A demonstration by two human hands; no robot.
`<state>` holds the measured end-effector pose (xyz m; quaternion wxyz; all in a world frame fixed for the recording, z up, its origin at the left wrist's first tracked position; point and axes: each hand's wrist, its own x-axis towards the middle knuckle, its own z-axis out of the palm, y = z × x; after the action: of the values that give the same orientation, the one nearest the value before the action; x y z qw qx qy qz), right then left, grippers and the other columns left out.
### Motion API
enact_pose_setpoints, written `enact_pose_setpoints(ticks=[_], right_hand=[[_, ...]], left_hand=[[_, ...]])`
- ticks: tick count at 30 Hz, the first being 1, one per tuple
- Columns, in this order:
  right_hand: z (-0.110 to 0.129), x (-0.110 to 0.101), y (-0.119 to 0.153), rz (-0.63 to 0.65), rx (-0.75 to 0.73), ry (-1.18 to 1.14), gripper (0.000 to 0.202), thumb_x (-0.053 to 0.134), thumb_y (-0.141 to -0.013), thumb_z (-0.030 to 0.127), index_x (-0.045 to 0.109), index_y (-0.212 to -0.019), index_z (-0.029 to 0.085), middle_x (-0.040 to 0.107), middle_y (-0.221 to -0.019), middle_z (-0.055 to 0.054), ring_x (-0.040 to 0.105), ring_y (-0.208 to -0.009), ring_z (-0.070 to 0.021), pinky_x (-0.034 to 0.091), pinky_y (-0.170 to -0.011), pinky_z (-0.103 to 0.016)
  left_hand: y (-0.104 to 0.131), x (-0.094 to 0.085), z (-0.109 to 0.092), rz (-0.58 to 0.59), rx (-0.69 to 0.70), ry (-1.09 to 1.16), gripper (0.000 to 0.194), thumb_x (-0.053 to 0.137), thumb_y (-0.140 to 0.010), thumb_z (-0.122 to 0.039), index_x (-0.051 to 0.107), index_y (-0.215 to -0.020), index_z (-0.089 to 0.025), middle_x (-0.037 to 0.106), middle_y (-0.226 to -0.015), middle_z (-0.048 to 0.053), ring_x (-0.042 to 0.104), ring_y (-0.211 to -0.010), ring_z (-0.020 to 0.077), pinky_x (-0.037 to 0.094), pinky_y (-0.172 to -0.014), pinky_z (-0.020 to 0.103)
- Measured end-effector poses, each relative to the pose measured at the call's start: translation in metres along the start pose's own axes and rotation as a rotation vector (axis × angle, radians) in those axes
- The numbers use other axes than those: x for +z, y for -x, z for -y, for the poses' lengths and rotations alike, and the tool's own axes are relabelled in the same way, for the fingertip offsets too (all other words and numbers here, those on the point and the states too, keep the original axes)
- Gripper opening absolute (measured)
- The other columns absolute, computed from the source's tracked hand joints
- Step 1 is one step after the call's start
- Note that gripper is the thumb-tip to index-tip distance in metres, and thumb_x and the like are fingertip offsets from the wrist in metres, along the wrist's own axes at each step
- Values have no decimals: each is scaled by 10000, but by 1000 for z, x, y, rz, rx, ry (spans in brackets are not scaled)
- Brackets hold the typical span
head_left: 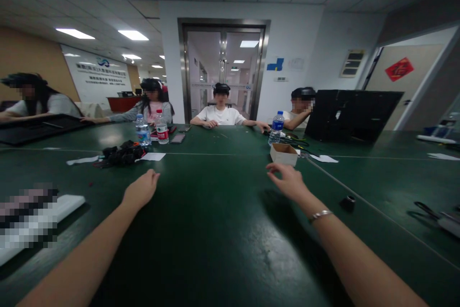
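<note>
My left hand [141, 189] is held above the green table, its fingers bent and mostly turned out of sight; nothing shows in it. Closest to it, farther up the table, are a bundle of black cords or straps [124, 153] and a white paper strip [154, 156]. On the other side my right hand [287, 181] hovers with thumb and fingers apart and curved, holding nothing visible. Just beyond its fingers stands a small open-topped cardboard box [283, 154]; whether they touch cannot be made out. A bracelet [321, 215] circles the right wrist.
A water bottle [277, 128] stands behind the box; two more bottles [143, 130] are left. A small black cap-like object [348, 203] lies right of my forearm. A large black panel [354, 115] stands far right. Several people sit around the green table [215, 211].
</note>
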<state>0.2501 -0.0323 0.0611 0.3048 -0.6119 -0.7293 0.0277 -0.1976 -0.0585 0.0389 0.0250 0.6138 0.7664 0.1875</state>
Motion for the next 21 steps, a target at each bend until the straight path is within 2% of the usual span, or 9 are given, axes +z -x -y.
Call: enact_pose_setpoints(ticks=[2, 4, 7, 11, 13, 16, 18, 21], right_hand=[[-36, -31, 11, -64, 123, 276, 269, 499, -803, 340, 638, -1012, 243, 627, -1059, -94, 485, -1035, -333, 365, -830, -515], [-67, -53, 26, -126, 248, 458, 352, 477, -811, 384, 618, -1088, 219, 577, -1140, -151, 448, -1067, -388, 351, -815, -546], [-99, -67, 47, -163, 424, 523, 494, 459, -799, 497, 598, -1150, 178, 513, -1196, -223, 413, -1084, -455, 354, -780, -550], [-117, -63, 58, -153, 529, 508, 570, 451, -769, 571, 607, -1141, 167, 503, -1157, -264, 455, -1044, -457, 383, -735, -536], [-122, -60, 57, -150, 525, 516, 519, 463, -760, 547, 633, -1090, 184, 521, -1117, -242, 485, -1020, -430, 412, -731, -511], [-126, -58, 56, -123, 510, 520, 426, 463, -753, 476, 663, -1003, 195, 544, -1021, -201, 532, -961, -385, 453, -720, -473], [-125, -60, 54, -83, 520, 489, 387, 450, -751, 430, 668, -965, 191, 550, -966, -183, 568, -900, -355, 470, -702, -451], [-118, -65, 53, 6, 550, 410, 359, 432, -756, 385, 657, -953, 185, 553, -966, -170, 607, -822, -311, 480, -678, -420]], left_hand=[[9, -18, 42, 32, -6, -57, 336, 271, -872, -434, 512, -893, -200, 655, -919, 100, 616, -831, 255, 420, -703, 334], [19, -32, 76, 83, -32, -73, 271, 297, -865, -413, 495, -889, -229, 664, -919, 47, 613, -852, 223, 419, -733, 306], [30, -40, 107, 74, -60, -72, 255, 297, -857, -435, 478, -902, -260, 665, -895, -2, 607, -862, 202, 413, -753, 287], [33, -35, 121, -6, -128, -45, 250, 319, -829, -474, 446, -896, -270, 671, -877, -12, 602, -859, 217, 419, -779, 310], [30, -31, 124, -8, -143, -43, 257, 313, -824, -478, 449, -886, -269, 674, -907, -4, 593, -900, 227, 419, -819, 333], [28, -29, 131, 1, -83, -44, 305, 285, -827, -486, 488, -867, -261, 676, -941, 23, 576, -965, 237, 404, -867, 349], [28, -30, 132, 7, -50, -40, 334, 290, -818, -514, 504, -863, -262, 680, -912, 25, 586, -928, 243, 406, -841, 351], [32, -35, 127, 9, -69, -35, 319, 317, -803, -538, 489, -871, -279, 679, -845, -3, 601, -853, 240, 406, -784, 340]])
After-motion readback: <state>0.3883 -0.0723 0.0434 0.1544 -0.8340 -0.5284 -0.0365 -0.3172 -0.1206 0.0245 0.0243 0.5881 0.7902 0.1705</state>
